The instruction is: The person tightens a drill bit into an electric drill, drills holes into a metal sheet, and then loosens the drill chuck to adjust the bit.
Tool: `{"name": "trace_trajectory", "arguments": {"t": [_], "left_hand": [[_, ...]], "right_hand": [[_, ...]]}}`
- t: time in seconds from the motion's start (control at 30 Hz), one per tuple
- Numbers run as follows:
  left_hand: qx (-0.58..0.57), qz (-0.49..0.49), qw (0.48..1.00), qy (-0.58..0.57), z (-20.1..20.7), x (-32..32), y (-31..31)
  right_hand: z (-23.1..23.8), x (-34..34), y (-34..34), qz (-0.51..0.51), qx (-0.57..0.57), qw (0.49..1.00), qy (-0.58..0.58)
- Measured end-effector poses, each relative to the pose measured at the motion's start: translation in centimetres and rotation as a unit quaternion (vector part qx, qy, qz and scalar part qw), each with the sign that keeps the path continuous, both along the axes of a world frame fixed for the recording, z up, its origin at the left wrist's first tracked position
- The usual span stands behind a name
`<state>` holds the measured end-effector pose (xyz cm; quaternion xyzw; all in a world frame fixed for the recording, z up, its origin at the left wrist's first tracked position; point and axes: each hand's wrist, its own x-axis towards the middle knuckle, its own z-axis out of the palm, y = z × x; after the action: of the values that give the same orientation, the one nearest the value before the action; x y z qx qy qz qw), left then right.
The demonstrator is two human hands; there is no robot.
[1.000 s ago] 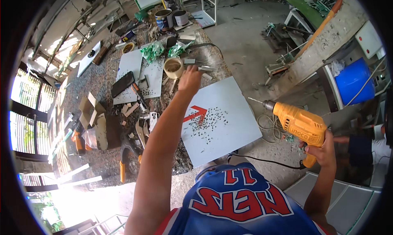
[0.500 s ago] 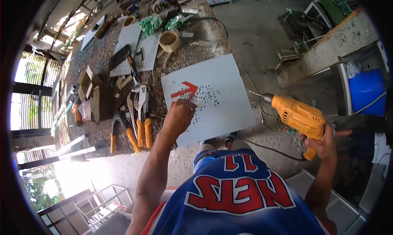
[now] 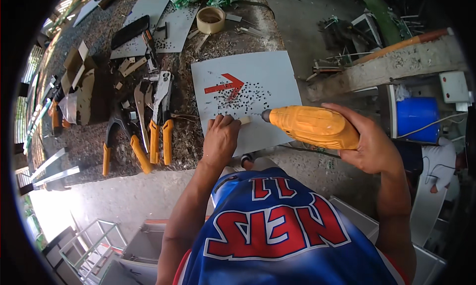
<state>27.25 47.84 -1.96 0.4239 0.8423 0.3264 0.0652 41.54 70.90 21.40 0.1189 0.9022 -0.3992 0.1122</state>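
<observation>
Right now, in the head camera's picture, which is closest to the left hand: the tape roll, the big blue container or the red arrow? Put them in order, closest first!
1. Red arrow: just ahead of the left hand.
2. Tape roll: farther ahead, past the arrow.
3. Big blue container: way over right.

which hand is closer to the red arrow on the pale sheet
Left. The left hand is just below the red arrow in the view, over the pale sheet; the right hand is farther off to the right, gripping the yellow power drill.
</observation>
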Motion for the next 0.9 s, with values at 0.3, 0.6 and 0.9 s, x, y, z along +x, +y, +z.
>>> {"name": "trace_trajectory", "arguments": {"t": [0.3, 0.6, 0.9], "left_hand": [[-0.001, -0.017, 1.000, 0.021, -0.4, -0.2, -0.4], [0.004, -0.019, 1.000, 0.023, -0.8, -0.4, -0.3], [0.015, -0.027, 0.999, 0.013, -0.9, -0.5, -0.2]], "right_hand": [[1.4, -3.4, -4.1, 0.019, 0.056, 0.995, -0.075], [1.5, -4.1, -4.9, 0.040, 0.088, 0.993, -0.071], [2.7, -5.8, -5.2, 0.010, 0.088, 0.982, -0.168]]}}
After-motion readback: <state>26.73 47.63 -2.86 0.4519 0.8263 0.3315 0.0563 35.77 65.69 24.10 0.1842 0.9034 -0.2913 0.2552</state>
